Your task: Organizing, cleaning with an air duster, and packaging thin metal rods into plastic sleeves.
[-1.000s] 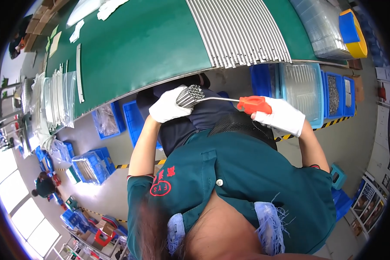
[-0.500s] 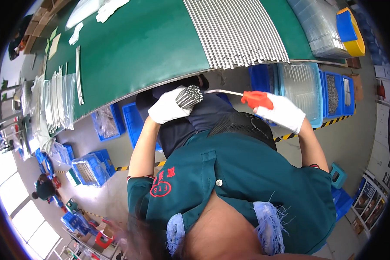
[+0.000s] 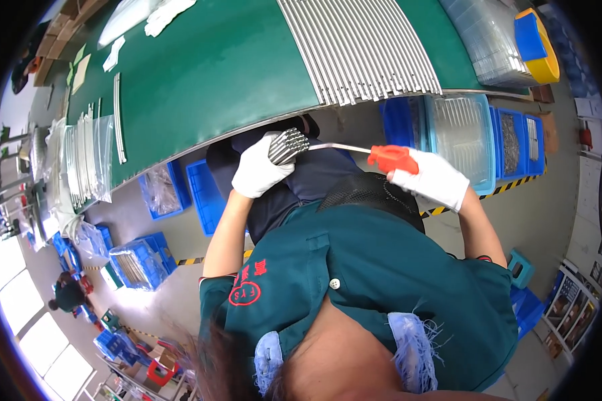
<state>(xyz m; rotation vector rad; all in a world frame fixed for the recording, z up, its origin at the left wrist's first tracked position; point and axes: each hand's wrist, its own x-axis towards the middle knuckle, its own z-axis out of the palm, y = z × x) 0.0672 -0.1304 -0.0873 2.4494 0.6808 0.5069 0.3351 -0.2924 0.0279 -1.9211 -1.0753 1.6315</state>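
My left hand (image 3: 254, 170), in a white glove, is wrapped round a bundle of thin metal tubes (image 3: 289, 146) over my lap. The tube ends point up and to the right; the rest of their length is hidden by the glove and the viewing angle. In my gloved right hand (image 3: 437, 180) is a red air blow gun (image 3: 390, 159) with a long, bent metal nozzle. Its tip is right by the tube ends, and I cannot tell whether it touches them.
Ahead stands a green worktable (image 3: 201, 80) with a row of long metal tubes (image 3: 361, 53) at its front edge. Clear plastic trays (image 3: 485, 47) are at the far right. Blue bins (image 3: 508, 144) and a light-blue crate (image 3: 463, 184) stand below. Another person (image 3: 69, 292) is far left.
The nozzle tip has come closer to the tube ends as my right hand shifted slightly left. My left hand has turned the bundle a little, and its ends show more.
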